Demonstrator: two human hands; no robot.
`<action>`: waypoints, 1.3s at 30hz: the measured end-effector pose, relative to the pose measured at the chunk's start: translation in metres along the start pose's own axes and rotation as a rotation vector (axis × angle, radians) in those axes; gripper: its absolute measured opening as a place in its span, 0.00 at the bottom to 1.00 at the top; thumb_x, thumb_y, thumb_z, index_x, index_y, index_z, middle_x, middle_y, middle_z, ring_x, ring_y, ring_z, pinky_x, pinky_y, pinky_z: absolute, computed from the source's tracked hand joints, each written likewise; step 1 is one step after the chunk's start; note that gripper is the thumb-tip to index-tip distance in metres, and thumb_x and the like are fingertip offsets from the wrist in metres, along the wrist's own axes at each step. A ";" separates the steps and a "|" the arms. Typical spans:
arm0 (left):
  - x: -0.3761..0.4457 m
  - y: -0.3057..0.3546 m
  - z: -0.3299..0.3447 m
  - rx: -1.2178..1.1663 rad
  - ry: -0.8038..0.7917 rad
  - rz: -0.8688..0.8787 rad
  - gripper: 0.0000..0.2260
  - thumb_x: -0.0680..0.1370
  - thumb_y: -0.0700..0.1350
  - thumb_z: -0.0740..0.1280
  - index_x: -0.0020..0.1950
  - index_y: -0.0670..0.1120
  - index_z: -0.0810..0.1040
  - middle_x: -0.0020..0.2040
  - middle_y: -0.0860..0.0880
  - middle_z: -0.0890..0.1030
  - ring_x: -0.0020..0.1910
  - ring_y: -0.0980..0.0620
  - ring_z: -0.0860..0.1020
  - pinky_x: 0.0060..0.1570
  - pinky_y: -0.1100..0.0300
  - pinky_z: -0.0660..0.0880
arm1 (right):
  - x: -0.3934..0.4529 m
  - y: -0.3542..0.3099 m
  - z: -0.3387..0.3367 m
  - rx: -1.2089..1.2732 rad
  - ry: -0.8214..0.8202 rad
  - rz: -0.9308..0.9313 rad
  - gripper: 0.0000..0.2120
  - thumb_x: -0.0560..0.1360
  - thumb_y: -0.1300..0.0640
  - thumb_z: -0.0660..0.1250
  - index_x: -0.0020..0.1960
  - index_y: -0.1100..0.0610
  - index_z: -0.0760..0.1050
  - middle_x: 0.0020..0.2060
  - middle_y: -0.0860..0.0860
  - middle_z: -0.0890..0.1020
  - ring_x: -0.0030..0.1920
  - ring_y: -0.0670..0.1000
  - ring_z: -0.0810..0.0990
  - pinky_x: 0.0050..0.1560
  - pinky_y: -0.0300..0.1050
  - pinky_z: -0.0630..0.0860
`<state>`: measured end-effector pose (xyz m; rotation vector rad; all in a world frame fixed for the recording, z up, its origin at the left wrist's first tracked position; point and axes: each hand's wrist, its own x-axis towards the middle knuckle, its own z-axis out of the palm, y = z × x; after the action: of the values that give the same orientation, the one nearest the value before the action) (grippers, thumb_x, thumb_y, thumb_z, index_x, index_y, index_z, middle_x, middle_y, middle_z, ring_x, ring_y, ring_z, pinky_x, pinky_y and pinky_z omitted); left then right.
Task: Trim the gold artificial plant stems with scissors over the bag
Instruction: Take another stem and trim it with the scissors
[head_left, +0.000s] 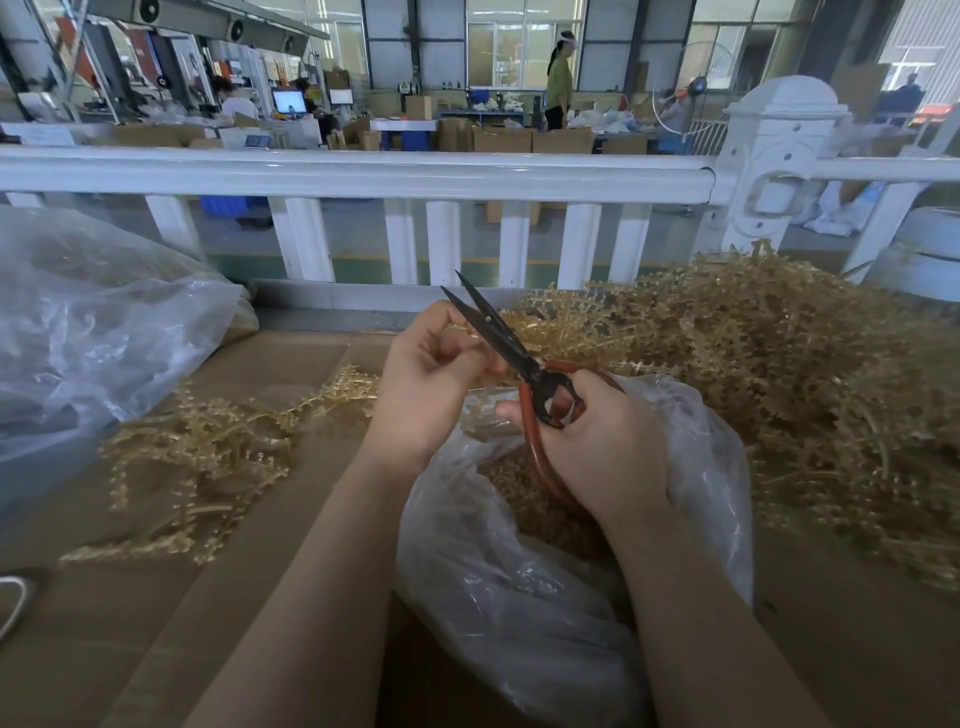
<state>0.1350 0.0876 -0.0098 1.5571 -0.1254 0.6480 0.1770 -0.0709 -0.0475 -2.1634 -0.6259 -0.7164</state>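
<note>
My right hand (602, 447) grips the red handles of black-bladed scissors (498, 332). The blades point up and away, slightly parted. My left hand (431, 379) pinches a gold plant stem (483, 402) at the base of the blades, just above the mouth of a clear plastic bag (519, 597). Gold offcuts lie inside the bag. A big heap of gold stems (779, 364) sits on the right, and a smaller loose pile of stems (208, 457) lies on the left of the cardboard surface (156, 623).
A large clear bag (88, 332) holding gold stems stands at the far left. A white railing (363, 176) with a thick post (769, 166) runs across behind the work surface. Beyond it are cardboard boxes and people at benches.
</note>
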 end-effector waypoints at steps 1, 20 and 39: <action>0.000 0.000 0.000 -0.017 0.007 -0.002 0.09 0.78 0.30 0.66 0.50 0.42 0.79 0.40 0.37 0.84 0.40 0.48 0.83 0.44 0.60 0.79 | 0.000 0.000 0.000 0.000 -0.002 -0.003 0.27 0.66 0.27 0.67 0.31 0.49 0.66 0.25 0.42 0.71 0.27 0.40 0.70 0.28 0.34 0.65; 0.004 0.002 -0.005 -0.475 0.103 -0.358 0.08 0.82 0.37 0.61 0.46 0.49 0.74 0.36 0.50 0.80 0.42 0.50 0.84 0.49 0.57 0.81 | 0.009 -0.006 -0.003 0.616 -0.132 0.465 0.14 0.71 0.44 0.76 0.39 0.55 0.84 0.34 0.50 0.86 0.37 0.52 0.85 0.40 0.43 0.80; 0.000 0.006 -0.001 -0.364 -0.029 -0.493 0.12 0.67 0.40 0.74 0.48 0.45 0.80 0.35 0.52 0.80 0.33 0.56 0.79 0.40 0.63 0.78 | 0.011 0.000 -0.002 0.747 -0.122 0.404 0.03 0.73 0.57 0.77 0.43 0.51 0.83 0.38 0.50 0.86 0.43 0.54 0.85 0.53 0.59 0.82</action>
<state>0.1322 0.0880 -0.0043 1.1807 0.1137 0.1970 0.1845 -0.0700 -0.0396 -1.5582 -0.4038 -0.0938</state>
